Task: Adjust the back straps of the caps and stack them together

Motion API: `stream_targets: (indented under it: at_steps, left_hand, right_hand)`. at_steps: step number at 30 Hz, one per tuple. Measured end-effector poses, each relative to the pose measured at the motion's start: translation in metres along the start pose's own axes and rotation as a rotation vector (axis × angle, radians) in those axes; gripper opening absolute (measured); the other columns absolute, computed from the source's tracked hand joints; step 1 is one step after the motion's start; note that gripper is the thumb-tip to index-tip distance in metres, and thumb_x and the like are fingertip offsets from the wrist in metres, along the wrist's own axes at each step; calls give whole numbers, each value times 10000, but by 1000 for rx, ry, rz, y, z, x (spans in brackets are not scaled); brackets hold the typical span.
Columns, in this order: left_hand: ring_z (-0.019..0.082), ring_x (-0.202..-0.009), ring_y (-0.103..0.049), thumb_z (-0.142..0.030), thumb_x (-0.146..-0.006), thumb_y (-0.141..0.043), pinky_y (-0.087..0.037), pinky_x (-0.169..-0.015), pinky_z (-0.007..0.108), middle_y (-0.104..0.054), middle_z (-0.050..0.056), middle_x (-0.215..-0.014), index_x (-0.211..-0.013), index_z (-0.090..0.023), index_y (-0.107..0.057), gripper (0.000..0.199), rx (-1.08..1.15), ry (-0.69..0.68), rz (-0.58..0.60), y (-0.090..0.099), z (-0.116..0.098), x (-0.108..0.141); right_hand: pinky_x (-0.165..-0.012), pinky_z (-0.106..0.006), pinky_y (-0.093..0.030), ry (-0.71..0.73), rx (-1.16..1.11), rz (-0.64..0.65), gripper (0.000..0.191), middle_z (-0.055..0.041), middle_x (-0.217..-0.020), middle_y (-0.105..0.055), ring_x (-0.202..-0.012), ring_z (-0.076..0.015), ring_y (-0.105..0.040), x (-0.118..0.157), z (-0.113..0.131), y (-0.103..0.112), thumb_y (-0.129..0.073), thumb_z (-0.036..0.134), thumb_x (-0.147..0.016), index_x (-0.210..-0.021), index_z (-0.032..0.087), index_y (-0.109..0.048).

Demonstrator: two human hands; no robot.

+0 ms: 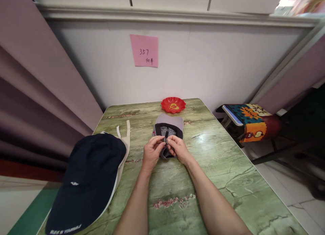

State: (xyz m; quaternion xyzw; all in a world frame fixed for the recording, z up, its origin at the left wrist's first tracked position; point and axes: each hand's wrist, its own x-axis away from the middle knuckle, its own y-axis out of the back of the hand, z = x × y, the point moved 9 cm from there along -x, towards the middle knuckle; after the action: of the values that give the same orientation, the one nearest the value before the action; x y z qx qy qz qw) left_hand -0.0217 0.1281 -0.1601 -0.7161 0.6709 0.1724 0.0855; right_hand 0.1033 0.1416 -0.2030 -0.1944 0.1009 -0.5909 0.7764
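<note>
- Gray cap (169, 125) sits near the middle of the surface (215, 164), right up at the hands. Its long axis runs roughly 12 to 6 o'clock: rounded gray end at 12, opening and strap end at 6, facing the person.
- Left hand (151, 151) comes in at about 7 o'clock, right hand (180, 150) at about 5. Both are mostly closed, thumbs and fingertips pinched on the dark strap (165, 139) of the cap, with the two sets of fingertips nearly meeting. Exact fit of the fastener is too small to make out.
- Cap looks like soft gray fabric with a black inner band, curved around the opening; some pale pattern shows inside.
- Surface is glossy, green, wood-look stuff with darker cracks, reddish speckled streaks and a bright glare patch at 3 o'clock from the cap.
- Red dish (173, 105) at 12, shiny, wavy rim, yellow design in the bottom.
- Big navy cap (88, 177) at 8, smooth cloth, long bill with white lettering aimed at 7. Cream straps (128, 131) poke out by it.
- Pink paper note (144, 51), handwritten, flat on the pale wall (215, 59) between 11 and 12.
</note>
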Motion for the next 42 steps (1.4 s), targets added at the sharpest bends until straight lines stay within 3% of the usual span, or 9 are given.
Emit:
stream_targets:
  at_steps: [13,28,42]
  left_hand:
    - [184,-896,-658,-289,-813,-704,-598,-712,298,-652,77,-1074,-1024,-211,-740,228,-4,21,49,0,5,0]
    - [189,-955,-653,-255,-835,-684,-553,-830,323,-667,69,-1038,-1020,-221,-737,195,-128,-83,71,0,-6,-2]
    - [149,-846,-646,-217,-859,-648,-552,-727,275,-639,59,-1031,-1032,-219,-712,184,-211,-159,112,-3,-18,1]
  right_hand:
    - [-323,-152,-224,89,115,-55,315,90,-505,-510,-334,-31,-358,1,14,6,-695,477,-777,-812,184,-584]
    - [-372,-176,-243,164,199,-70,306,91,-467,-467,-378,-45,-349,1,18,11,-704,466,-786,-765,180,-599]
    - [-389,-184,-275,210,270,-86,282,86,-491,-464,-396,-54,-376,2,22,12,-689,445,-808,-761,182,-601]
